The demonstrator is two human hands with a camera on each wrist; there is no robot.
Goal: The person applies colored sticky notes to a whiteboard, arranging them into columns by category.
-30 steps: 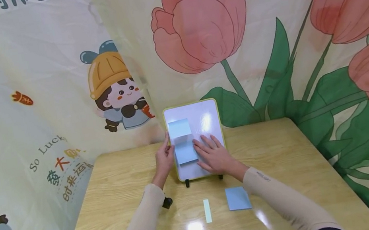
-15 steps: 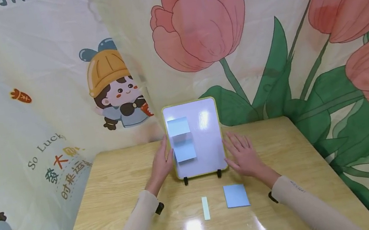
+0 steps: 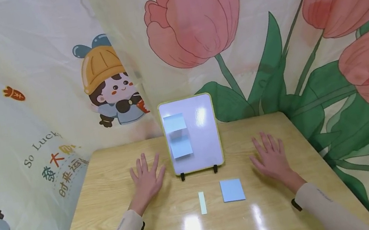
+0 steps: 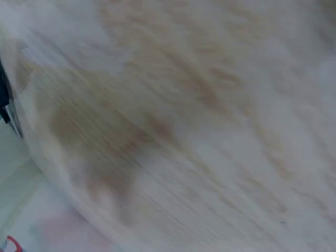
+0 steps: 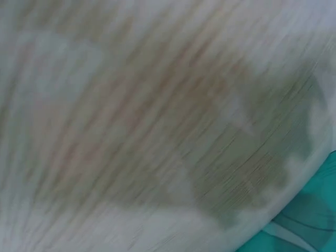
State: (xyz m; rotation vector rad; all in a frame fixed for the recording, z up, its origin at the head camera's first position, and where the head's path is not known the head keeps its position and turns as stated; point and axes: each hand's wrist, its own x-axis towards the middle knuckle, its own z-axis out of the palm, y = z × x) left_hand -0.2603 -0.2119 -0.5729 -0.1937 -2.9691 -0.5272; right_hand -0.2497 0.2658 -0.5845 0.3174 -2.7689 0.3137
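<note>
In the head view a small whiteboard (image 3: 204, 140) with a yellow-green rim leans upright on a stand with two black feet. Two light blue sticky notes, an upper note (image 3: 174, 123) and a lower note (image 3: 181, 146), cling to its left half, one above the other. To the board's left my left hand (image 3: 146, 181) is spread, palm down, apart from the board. On the other side my right hand (image 3: 272, 159) is likewise spread and holds nothing. Both wrist views show only blurred wood grain and shadow.
A blue square sticky pad (image 3: 232, 190) lies on the wooden table (image 3: 111, 199) in front of the board. Left of it is a narrow pale green strip (image 3: 202, 203). Behind the table hangs a cloth backdrop (image 3: 65, 69) printed with tulips and a cartoon figure.
My right hand has left the board's face and moved right. My left hand has let go of the board's left edge and moved left. The notes stay on the board.
</note>
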